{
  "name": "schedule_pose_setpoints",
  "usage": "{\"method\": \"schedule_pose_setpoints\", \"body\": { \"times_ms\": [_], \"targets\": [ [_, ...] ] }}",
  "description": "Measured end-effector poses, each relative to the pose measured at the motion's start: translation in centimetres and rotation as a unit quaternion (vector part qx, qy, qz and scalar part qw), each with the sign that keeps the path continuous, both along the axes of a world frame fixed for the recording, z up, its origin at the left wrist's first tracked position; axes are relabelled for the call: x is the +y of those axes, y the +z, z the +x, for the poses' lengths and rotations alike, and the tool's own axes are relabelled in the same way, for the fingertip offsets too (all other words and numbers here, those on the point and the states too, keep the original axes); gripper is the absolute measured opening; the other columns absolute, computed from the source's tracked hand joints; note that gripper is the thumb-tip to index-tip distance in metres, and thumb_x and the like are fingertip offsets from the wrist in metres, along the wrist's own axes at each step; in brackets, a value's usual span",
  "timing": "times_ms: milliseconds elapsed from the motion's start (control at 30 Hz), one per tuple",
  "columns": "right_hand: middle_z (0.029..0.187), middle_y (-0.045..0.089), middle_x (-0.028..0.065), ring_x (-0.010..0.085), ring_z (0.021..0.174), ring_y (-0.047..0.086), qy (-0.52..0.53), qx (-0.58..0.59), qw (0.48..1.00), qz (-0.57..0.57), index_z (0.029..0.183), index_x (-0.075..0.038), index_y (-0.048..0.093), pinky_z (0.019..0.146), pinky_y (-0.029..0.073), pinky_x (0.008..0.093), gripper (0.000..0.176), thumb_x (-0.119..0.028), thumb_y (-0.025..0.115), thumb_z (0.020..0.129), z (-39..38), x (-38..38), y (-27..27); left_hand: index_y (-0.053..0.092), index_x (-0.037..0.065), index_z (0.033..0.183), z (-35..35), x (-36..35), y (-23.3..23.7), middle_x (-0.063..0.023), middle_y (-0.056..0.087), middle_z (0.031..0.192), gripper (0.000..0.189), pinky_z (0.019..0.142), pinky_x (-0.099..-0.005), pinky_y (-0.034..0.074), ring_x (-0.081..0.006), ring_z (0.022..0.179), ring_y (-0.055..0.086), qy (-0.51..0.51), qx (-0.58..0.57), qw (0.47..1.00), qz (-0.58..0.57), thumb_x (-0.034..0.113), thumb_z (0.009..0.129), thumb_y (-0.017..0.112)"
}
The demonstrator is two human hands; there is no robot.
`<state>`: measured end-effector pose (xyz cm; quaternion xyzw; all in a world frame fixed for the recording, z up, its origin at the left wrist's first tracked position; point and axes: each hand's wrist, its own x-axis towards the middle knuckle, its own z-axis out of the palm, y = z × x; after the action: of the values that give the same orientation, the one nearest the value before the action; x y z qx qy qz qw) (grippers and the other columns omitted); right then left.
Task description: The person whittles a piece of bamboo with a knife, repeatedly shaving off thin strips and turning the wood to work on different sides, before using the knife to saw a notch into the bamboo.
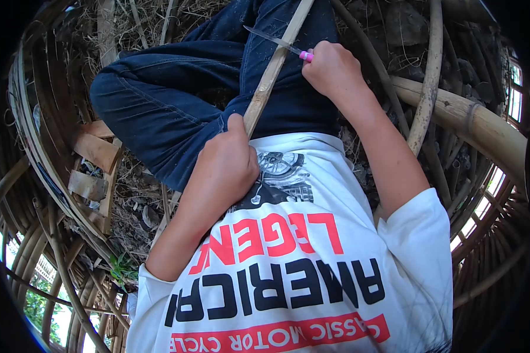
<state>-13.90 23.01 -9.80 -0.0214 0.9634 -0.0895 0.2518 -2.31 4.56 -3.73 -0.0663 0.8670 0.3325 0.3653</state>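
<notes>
A long, pale bamboo strip [269, 79] runs slantwise across my lap, from my waist up past the top edge of the view. My left hand [230, 157] is closed around its lower end, thumb lying along the strip. In my right hand [335, 69] is a knife [270, 36] with a pink handle, gripped in a fist. Its thin blade crosses the strip's upper part and appears to touch it. Most of the handle is hidden inside my fist.
Dark blue trousers [159, 97] cover my folded legs. At the right lies a thick bamboo pole [465, 117], with a thinner curved pole [428, 76] across it. Split bamboo pieces [96, 152] and dry litter are on the left. Bamboo slats [29, 253] surround me.
</notes>
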Motion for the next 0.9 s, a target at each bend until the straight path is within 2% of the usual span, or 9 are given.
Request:
{"method": "schedule_pose_setpoints", "body": {
  "times_ms": [67,133,267,367,433,567,633,767,900],
  "targets": [
    [0.084,0.065,0.0266,0.0441,0.085,0.063,0.0,0.02,1.0,-0.01,0.086,0.003,0.067,0.075,0.052,0.0488,0.029,-0.024,0.057,0.087,0.1,0.0,-0.1,0.041,-0.007,0.094,0.1,0.0,0.0,-0.0349,0.057,0.075,0.018,0.073,-0.0538,0.043,-0.0502,0.077,0.058,0.001,0.008,1.0,0.005,0.004,0.082,0.048],
    [0.091,0.068,0.0219,0.0388,0.09,0.066,-0.015,-0.007,1.0,0.015,0.092,-0.001,0.07,0.077,0.053,0.0444,0.031,-0.031,0.062,0.086,0.0,-0.3,0.1,0.041,-0.007,0.095,0.2,0.0,0.0,-0.0352,0.057,0.076,0.018,0.074,-0.0542,0.043,-0.0508,0.078,0.057,0.004,0.012,1.0,0.004,0.004,0.082,0.048],
    [0.091,0.068,0.0214,0.0381,0.091,0.066,-0.02,0.01,1.0,0.019,0.091,-0.001,0.07,0.078,0.053,0.0439,0.031,-0.031,0.062,0.086,0.3,-0.4,0.1,0.041,-0.007,0.095,0.5,-0.2,0.0,-0.0351,0.057,0.075,0.018,0.074,-0.0543,0.043,-0.0512,0.078,0.057,0.008,0.02,1.0,0.01,0.005,0.082,0.047],
    [0.085,0.066,0.0251,0.0426,0.085,0.064,-0.011,0.048,0.999,-0.003,0.088,0.001,0.069,0.076,0.052,0.0483,0.027,-0.023,0.057,0.086,0.7,-0.4,-0.3,0.041,-0.007,0.096,0.8,-0.2,0.2,-0.0352,0.056,0.077,0.019,0.074,-0.0539,0.042,-0.0511,0.08,0.056,0.018,0.007,1.0,0.009,0.006,0.083,0.047],
    [0.09,0.069,0.0209,0.0375,0.088,0.067,-0.013,0.035,0.999,0.02,0.09,-0.002,0.071,0.078,0.054,0.0444,0.03,-0.03,0.063,0.085,0.6,-0.5,-0.2,0.041,-0.006,0.097,0.8,-0.4,0.2,-0.0353,0.056,0.079,0.02,0.075,-0.0532,0.041,-0.0509,0.082,0.056,0.022,0.001,1.0,0.016,0.007,0.084,0.048],
    [0.089,0.069,0.0208,0.0377,0.087,0.067,-0.006,0.05,0.998,0.02,0.09,-0.002,0.071,0.078,0.054,0.0445,0.029,-0.029,0.064,0.084,0.8,-0.6,-0.6,0.041,-0.006,0.098,1.2,-0.7,0.0,-0.0354,0.056,0.081,0.02,0.075,-0.0528,0.04,-0.051,0.083,0.055,0.027,0.008,0.999,0.024,0.008,0.084,0.048],
    [0.09,0.069,0.0209,0.0375,0.088,0.067,-0.007,0.048,0.999,0.018,0.09,-0.003,0.071,0.078,0.054,0.0441,0.028,-0.029,0.065,0.083,0.8,-0.5,-0.7,0.042,-0.006,0.089,1.5,-0.7,-0.1,-0.0325,0.059,0.072,0.016,0.068,-0.0517,0.049,-0.0479,0.071,0.061,0.008,0.063,0.998,0.019,0.008,0.085,0.05],
    [0.092,0.068,0.0213,0.0378,0.089,0.067,0.001,0.048,0.999,0.021,0.09,-0.003,0.071,0.079,0.054,0.0447,0.028,-0.029,0.062,0.085,0.9,-0.4,-0.8,0.043,-0.006,0.089,1.6,-0.9,0.0,-0.0328,0.059,0.072,0.016,0.069,-0.0516,0.048,-0.0482,0.071,0.06,0.014,0.056,0.998,0.033,0.008,0.085,0.05],
    [0.094,0.067,0.0249,0.0406,0.092,0.065,-0.121,0.041,0.991,0.043,0.092,-0.002,0.071,0.08,0.051,0.0491,0.034,-0.031,0.053,0.088,-2.0,4.5,-1.6,0.044,-0.007,0.096,2.7,-1.5,0.7,-0.0347,0.057,0.077,0.019,0.072,-0.0516,0.044,-0.0502,0.078,0.057,0.031,0.037,0.998,0.046,0.007,0.085,0.048]
  ]
}}
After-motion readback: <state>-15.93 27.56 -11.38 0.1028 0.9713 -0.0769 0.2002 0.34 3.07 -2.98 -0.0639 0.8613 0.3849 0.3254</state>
